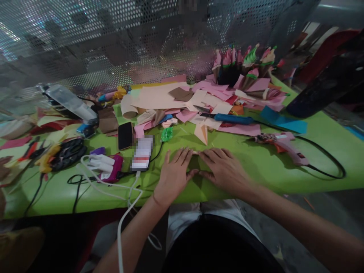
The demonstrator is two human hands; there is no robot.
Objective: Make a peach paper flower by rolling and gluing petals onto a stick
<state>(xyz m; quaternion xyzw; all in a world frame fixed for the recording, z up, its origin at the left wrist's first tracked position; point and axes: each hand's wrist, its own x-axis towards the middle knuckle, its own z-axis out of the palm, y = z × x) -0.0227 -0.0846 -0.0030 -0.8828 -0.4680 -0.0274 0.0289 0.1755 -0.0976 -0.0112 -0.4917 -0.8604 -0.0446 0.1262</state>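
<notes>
Both hands lie palm down on the green table, near its front edge. My left hand has its fingers stretched forward, and my right hand mirrors it. Between the fingertips a small pale piece shows, mostly covered by the fingers. The thumbs almost meet below it. Just beyond the hands lies a folded peach paper piece. A green crinkled piece sits ahead of my left hand.
A pink glue gun with a black cord lies at right. Left are a phone, a dark phone, a magenta power adapter and white cables. Paper sheets and paper cones stand behind; a dark bottle is back right.
</notes>
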